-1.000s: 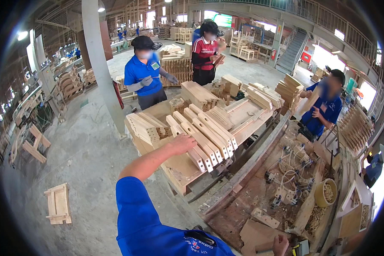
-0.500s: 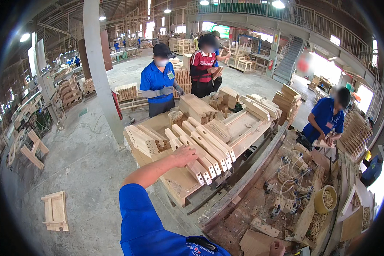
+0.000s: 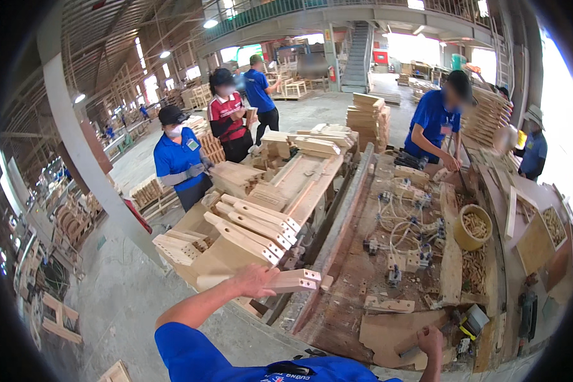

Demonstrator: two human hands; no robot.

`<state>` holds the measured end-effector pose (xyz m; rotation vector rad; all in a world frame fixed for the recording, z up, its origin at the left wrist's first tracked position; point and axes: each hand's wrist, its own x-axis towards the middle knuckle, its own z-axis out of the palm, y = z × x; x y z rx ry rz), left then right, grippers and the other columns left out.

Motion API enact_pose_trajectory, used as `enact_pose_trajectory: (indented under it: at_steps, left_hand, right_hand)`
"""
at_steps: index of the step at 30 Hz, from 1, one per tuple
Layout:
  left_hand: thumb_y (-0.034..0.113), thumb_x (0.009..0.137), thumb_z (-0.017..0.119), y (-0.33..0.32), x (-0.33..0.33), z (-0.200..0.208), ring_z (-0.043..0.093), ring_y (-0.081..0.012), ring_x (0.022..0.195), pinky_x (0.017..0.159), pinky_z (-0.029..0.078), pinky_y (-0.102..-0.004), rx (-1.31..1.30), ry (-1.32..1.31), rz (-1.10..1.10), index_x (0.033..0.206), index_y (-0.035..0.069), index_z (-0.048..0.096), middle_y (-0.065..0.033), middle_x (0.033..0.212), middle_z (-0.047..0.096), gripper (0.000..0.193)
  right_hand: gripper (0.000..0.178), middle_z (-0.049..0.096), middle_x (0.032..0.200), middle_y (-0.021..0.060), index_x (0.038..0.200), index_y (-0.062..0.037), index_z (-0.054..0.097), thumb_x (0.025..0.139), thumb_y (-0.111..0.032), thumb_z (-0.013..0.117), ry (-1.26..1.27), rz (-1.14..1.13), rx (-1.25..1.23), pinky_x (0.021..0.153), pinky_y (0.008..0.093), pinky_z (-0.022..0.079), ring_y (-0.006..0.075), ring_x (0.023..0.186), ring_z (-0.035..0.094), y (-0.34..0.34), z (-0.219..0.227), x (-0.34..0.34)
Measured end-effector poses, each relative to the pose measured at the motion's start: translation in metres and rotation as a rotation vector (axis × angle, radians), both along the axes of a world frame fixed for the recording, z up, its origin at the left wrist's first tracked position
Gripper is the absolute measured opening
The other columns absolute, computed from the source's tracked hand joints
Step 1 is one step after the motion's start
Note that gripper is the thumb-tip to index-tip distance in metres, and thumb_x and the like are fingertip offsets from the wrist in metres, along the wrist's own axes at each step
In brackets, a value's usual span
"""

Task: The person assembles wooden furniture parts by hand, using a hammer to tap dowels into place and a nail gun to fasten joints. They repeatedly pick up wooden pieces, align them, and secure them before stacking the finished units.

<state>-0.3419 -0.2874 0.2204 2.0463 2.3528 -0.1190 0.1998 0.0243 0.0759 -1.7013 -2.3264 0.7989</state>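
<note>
My left hand is closed around pale wooden bars, which have dark holes drilled in their ends. It holds them past the front corner of the wooden workbench. Behind it lie several similar shaped wooden bars side by side. My right hand is at the lower right with its fingers curled, low over a brown sheet. A short brownish piece shows beside its fingers, but I cannot make out what it is. A yellow and black object lies just beyond that hand.
Air hoses and clamps occupy the bench on the right, near a yellow bucket of wooden dowels. Co-workers in blue and red stand beyond the left bench. Another co-worker leans over the right bench.
My left hand has lifted wooden bars off the row and moved them to the right and nearer. My right hand has come further into view. The head view has turned right.
</note>
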Motion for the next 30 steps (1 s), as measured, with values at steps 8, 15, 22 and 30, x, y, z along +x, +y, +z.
enact_pose_trajectory:
  at_steps: [8,15,22,30]
  left_hand:
    - [0.063,0.087,0.079,0.085,0.161,-0.025,0.074,-0.0401,0.099,0.083,0.058,-0.0542,0.070,-0.291,-0.170,0.138,0.009,0.055,-0.0163,0.112,0.074,0.078]
    - [0.056,0.083,0.082,0.148,0.262,-0.089,0.072,-0.0341,0.101,0.085,0.054,-0.0487,-0.089,-0.268,-0.341,0.141,0.010,0.055,-0.0125,0.106,0.070,0.079]
    - [0.053,0.083,0.081,0.203,0.318,-0.122,0.072,-0.0340,0.101,0.083,0.054,-0.0481,-0.224,-0.207,-0.377,0.143,0.008,0.057,-0.0136,0.108,0.070,0.079]
    - [0.047,0.082,0.085,0.227,0.333,-0.140,0.070,-0.0299,0.112,0.090,0.053,-0.0456,-0.295,-0.101,-0.345,0.146,0.011,0.056,-0.0107,0.117,0.069,0.080]
  right_hand:
    - [0.060,0.064,0.129,0.0279,0.134,-0.0035,0.059,0.084,-0.025,0.083,-0.206,-0.093,0.006,0.097,0.0567,0.054,0.0490,0.118,0.064,-0.008,-0.061,0.091]
    - [0.053,0.066,0.126,0.0275,0.129,-0.0036,0.059,0.083,-0.018,0.080,-0.037,-0.040,0.020,0.092,0.0561,0.056,0.0481,0.109,0.069,-0.006,-0.069,0.122]
    - [0.029,0.072,0.108,0.0214,0.109,-0.0060,0.065,0.085,-0.018,0.077,-0.012,-0.018,0.008,0.084,0.0565,0.057,0.0447,0.101,0.071,0.010,-0.082,0.158]
    - [0.028,0.075,0.099,0.0228,0.104,-0.0045,0.066,0.088,-0.026,0.074,0.027,-0.023,-0.050,0.082,0.0557,0.057,0.0446,0.096,0.073,0.027,-0.083,0.166]
